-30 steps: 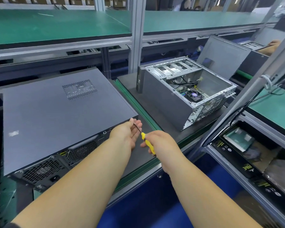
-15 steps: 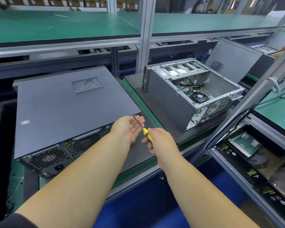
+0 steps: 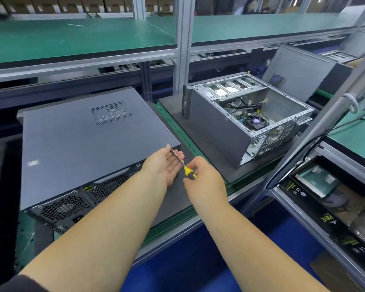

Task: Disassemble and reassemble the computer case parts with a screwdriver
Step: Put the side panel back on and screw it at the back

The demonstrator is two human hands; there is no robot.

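Diagonally, screwdriver (image 3: 182, 163) tip toward upper left

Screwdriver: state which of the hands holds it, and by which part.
The right hand grips the yellow-and-black-handled screwdriver by its handle. The left hand lies open, palm up, under the metal shaft, holding nothing.

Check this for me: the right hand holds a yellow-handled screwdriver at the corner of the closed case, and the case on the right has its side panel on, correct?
Not quite. In the head view the case on the right is open, its fan and cables showing. The right hand does hold the yellow-handled screwdriver at the closed case corner.
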